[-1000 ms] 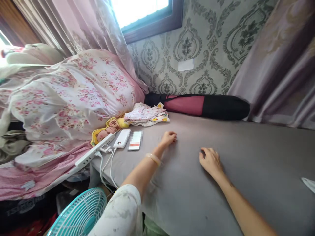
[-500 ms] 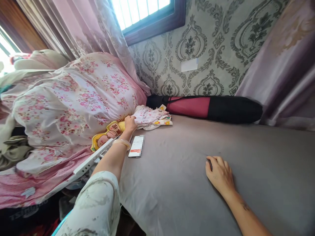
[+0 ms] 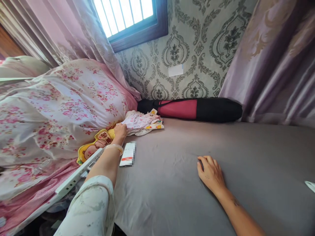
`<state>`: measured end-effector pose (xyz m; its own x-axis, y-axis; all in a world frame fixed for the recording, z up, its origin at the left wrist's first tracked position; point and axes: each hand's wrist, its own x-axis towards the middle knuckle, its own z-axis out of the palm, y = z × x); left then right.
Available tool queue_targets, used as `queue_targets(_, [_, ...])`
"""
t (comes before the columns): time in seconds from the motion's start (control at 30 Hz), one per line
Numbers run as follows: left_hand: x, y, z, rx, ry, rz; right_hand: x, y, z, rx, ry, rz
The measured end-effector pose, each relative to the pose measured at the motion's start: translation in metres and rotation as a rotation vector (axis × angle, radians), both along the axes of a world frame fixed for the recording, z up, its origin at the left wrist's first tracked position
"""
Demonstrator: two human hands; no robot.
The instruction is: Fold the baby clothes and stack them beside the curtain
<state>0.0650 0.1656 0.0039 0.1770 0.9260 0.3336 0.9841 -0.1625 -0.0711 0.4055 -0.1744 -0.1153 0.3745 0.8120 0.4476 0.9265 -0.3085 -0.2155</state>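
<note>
My left hand (image 3: pixel 120 131) reaches to the far left corner of the grey bed sheet (image 3: pixel 187 183) and closes its fingers on the near edge of a small folded pile of floral pink-and-white clothes (image 3: pixel 142 121). A bangle sits on that wrist. My right hand (image 3: pixel 211 172) rests flat on the sheet in the middle, fingers spread, holding nothing.
A white and red box (image 3: pixel 127 154) lies by my left forearm. Beside it are a yellow cartoon cushion (image 3: pixel 94 147) and a white power strip (image 3: pixel 73 178). A big floral bundle of bedding (image 3: pixel 61 105) fills the left. A black-and-red rolled bag (image 3: pixel 194 109) lies along the wall.
My left hand has gone from the middle of the sheet to the folded clothes and closed on their edge. The right hand has stayed on the sheet. The view has shifted slightly.
</note>
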Motion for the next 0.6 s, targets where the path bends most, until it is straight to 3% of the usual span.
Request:
queue_targets(0.1, [0.005, 0.004, 0.007, -0.009, -0.072, 0.009, 0.0, 0.0, 0.0, -0.002, 0.001, -0.004])
queue_targets(0.17, [0.013, 0.005, 0.015, 0.019, -0.224, -0.012, -0.001, 0.0, 0.001, -0.003, 0.005, -0.005])
queue_targets(0.37, [0.056, -0.005, 0.032, 0.112, -0.766, -0.315, -0.002, 0.0, 0.001, -0.001, 0.03, 0.0])
queue_targets(0.47, [0.083, -0.018, 0.03, 0.07, -0.92, -0.437, -0.002, 0.0, 0.002, 0.008, 0.053, 0.008])
queue_targets(0.6, [0.119, -0.048, 0.02, -0.059, -1.052, -0.504, -0.003, -0.002, 0.006, 0.007, 0.076, 0.023])
